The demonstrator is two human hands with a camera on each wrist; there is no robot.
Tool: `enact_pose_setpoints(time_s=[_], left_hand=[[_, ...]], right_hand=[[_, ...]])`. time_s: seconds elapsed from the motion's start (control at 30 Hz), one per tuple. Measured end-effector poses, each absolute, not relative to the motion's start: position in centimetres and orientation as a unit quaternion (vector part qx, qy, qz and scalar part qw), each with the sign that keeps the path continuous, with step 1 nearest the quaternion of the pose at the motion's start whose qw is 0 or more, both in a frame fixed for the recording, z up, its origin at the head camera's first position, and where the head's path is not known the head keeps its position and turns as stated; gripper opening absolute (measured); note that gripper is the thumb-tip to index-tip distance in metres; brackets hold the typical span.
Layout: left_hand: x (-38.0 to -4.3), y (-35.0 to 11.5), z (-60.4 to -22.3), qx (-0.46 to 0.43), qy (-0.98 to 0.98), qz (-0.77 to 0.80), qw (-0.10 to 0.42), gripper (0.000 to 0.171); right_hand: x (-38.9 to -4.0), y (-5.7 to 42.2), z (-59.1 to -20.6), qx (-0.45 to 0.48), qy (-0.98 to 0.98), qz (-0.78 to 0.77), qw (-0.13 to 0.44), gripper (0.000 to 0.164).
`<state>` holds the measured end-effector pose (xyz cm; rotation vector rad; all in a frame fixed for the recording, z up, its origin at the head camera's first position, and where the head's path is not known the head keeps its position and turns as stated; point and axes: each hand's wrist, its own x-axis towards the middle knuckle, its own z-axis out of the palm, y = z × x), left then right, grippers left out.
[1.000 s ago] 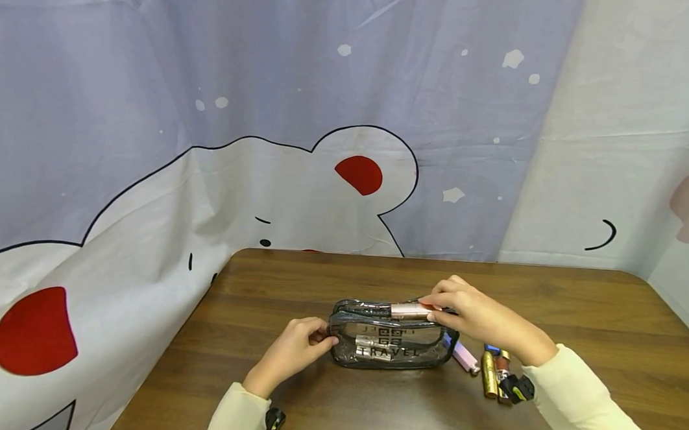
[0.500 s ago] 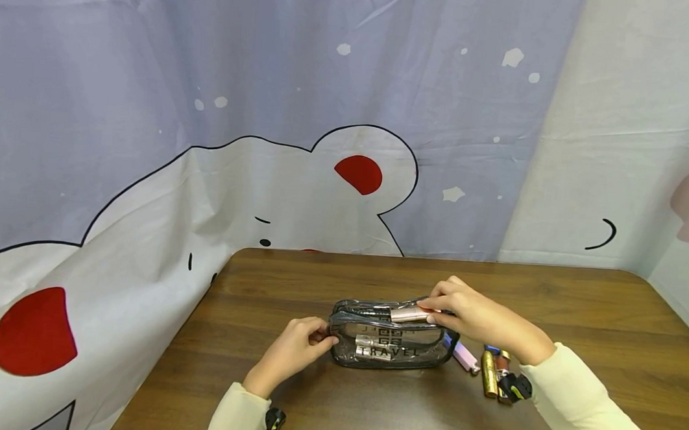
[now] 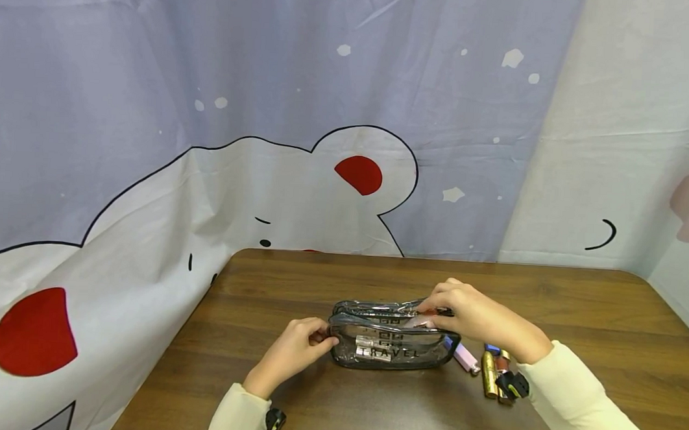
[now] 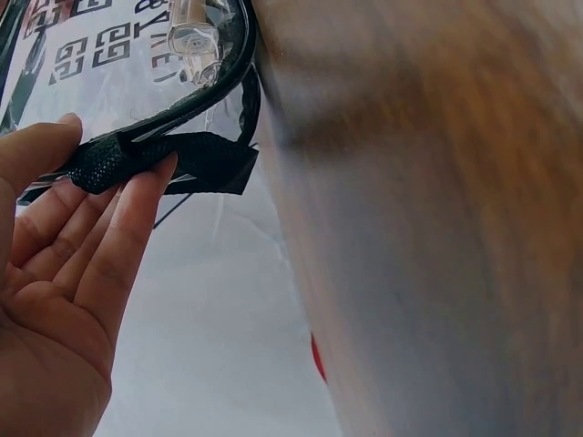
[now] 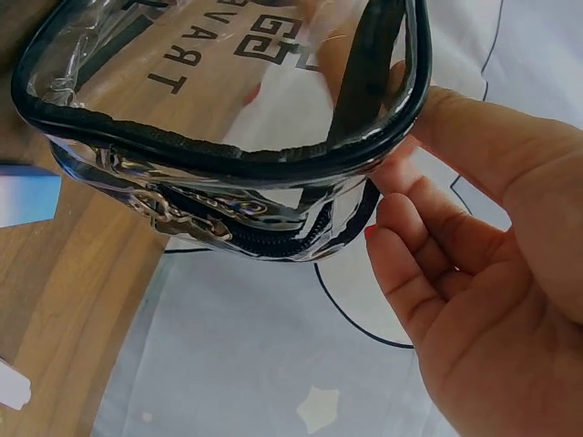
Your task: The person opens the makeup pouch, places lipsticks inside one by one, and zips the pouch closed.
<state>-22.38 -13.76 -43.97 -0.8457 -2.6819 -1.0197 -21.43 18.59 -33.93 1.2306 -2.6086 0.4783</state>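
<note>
A clear zip pouch [image 3: 428, 341] with black trim and the word TRAVEL stands on the table, its top unzipped. My left hand [image 3: 293, 350] pinches the black fabric tab [image 4: 214, 164] at the pouch's left end, thumb above and fingers below. Two silvery tubes [image 3: 373, 353] lie inside, visible through the front wall. At the right end of the opening, my right hand [image 3: 468, 312] has its fingertips inside the mouth, holding a rose-gold cosmetic tube [image 3: 417, 321] that slants down into the pouch. In the right wrist view the pouch wall and fingers mostly hide that tube.
Right of the pouch lie a pink-and-purple tube [image 3: 465, 358], a gold lipstick [image 3: 489, 375], a reddish tube [image 3: 504, 361] and a blue item [image 3: 492, 348], near the right wrist. The wooden table [image 3: 369, 411] ends at a printed cloth [image 3: 465, 150] behind.
The rose-gold tube has gone from lying across the pouch's mouth to tilting down inside it. My right fingers have dipped with it; the left hand stays in place.
</note>
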Motion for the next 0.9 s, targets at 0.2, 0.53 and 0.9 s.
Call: enact_pose_setpoints(time_s=[0.2, 0.53, 0.9], left_hand=[[-22.36, -13.69, -43.93, -0.282, -0.894, -0.340, 0.070, 0.012], [-22.40, -13.62, -44.03, -0.284, -0.891, -0.343, 0.081, 0.010], [-22.33, -13.59, -44.05, -0.283, -0.892, -0.342, 0.085, 0.010]], right_hand=[[-21.57, 18.77, -34.13, 0.425, -0.881, 0.164, 0.128, 0.010], [-21.68, 19.01, -34.38, 0.427, -0.877, 0.160, 0.149, 0.008], [-21.28, 19.27, -33.83, 0.380, -0.897, 0.189, 0.127, 0.011]])
